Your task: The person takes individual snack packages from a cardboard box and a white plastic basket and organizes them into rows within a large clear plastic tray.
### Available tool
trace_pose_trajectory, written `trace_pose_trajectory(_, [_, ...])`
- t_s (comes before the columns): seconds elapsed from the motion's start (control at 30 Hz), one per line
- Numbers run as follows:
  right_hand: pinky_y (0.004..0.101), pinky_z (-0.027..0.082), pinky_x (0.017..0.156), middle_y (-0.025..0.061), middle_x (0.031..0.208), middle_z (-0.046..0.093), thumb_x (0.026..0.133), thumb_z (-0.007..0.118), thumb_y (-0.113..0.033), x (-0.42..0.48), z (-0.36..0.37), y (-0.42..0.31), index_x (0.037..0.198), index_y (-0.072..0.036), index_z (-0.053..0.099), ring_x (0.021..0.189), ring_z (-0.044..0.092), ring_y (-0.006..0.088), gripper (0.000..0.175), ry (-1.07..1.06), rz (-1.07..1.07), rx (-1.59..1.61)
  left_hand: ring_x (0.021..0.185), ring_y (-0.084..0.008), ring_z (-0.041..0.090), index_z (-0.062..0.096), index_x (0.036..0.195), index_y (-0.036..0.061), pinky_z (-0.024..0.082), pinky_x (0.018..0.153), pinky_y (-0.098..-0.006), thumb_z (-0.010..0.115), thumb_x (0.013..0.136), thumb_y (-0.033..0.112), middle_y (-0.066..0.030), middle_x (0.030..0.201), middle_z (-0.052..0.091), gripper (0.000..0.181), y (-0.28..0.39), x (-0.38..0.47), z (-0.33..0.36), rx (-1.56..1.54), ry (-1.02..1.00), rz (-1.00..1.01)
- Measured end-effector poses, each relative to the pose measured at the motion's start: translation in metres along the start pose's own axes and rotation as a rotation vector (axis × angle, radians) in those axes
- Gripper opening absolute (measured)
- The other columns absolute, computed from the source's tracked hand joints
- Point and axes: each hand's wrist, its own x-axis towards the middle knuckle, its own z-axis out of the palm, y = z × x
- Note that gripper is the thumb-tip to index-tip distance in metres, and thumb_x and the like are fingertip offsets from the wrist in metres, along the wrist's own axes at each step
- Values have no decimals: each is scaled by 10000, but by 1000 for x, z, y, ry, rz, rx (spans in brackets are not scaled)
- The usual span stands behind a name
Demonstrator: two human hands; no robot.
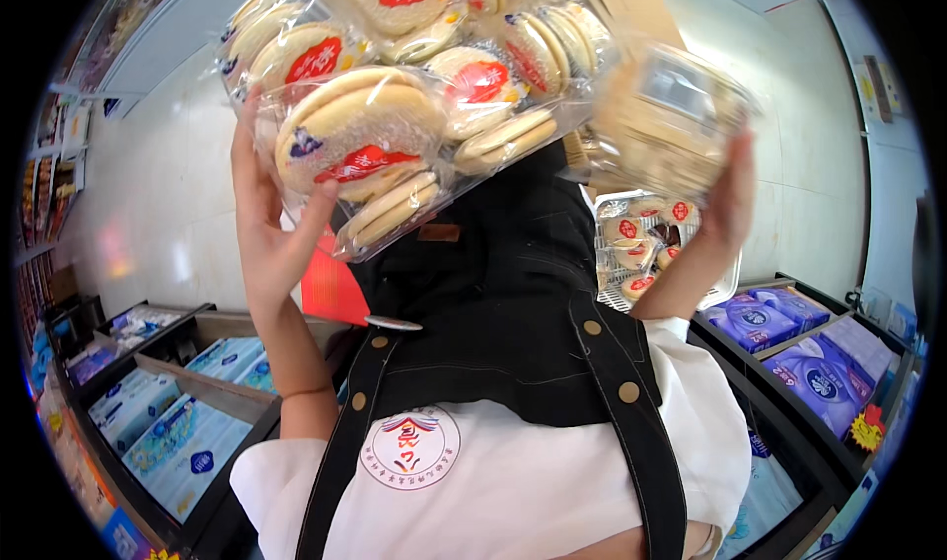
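Note:
My left hand (277,238) grips the near left side of a large clear plastic bag (473,86), its thumb over a wrapped round cake (362,127) with a red label. Several more flat round cakes in clear wrappers fill the bag. On the other side, my right hand (729,190) holds a blurred clear package (669,116) of beige food by its right side, up beside the bag. Its fingertips are blurred. Under my right forearm, a white plastic basket (729,290) holds several similar wrapped cakes.
A cardboard box (640,1) lies behind the packages. Black-framed bins with blue tissue packs (166,441) stand at the left, and others with purple packs (821,375) at the right. A red sheet (329,286) shows below my left hand. Stocked shelves (55,190) line the far left.

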Motion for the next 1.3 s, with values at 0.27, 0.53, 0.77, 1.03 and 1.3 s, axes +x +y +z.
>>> trace_pose_trajectory(0.27, [311, 462, 907, 94, 1206, 579, 793, 666, -6, 6, 88, 7, 1261, 12, 508, 1099, 556, 190, 494, -380, -423, -192, 1287, -312, 427, 302, 1380, 21, 291, 1090, -457, 802, 679, 124, -205, 1481, 261, 868, -7, -6, -8, 319, -59, 166])
trace_pose_trajectory(0.53, [422, 417, 969, 167, 1254, 533, 830, 675, -332, 40, 104, 28, 1213, -90, 593, 1165, 512, 321, 461, -1060, -411, -775, 873, -259, 632, 519, 1235, 49, 473, 858, -344, 748, 703, 56, -153, 1251, 556, 579, 19, 10, -25, 433, -385, 78])
trace_pose_trajectory(0.77, [380, 507, 833, 212, 1171, 480, 738, 756, -428, 72, 145, 39, 1231, -90, 545, 1057, 552, 312, 633, -651, -424, -1202, 812, -321, 634, 556, 1233, 125, 503, 696, -353, 695, 748, 135, -147, 955, 655, 504, 19, 19, 9, 640, -445, 33])
trace_pose_trajectory(1.03, [403, 446, 836, 132, 1031, 557, 682, 800, -321, 52, 138, 18, 923, -85, 515, 1046, 493, 284, 441, -950, -497, -927, 729, -304, 619, 563, 1241, 159, 496, 665, -361, 726, 737, 223, -125, 838, 651, 533, 17, 16, -5, 557, -574, 113])
trace_pose_trajectory(1.3, [224, 449, 661, 13, 772, 609, 792, 732, -90, 22, 171, 11, 670, -47, 516, 774, 587, 69, 252, -878, -137, 24, 998, -291, 558, 560, 1183, 90, 468, 822, -374, 764, 725, 280, -126, 1129, 584, 536, 4, 14, 0, 336, -54, 429])
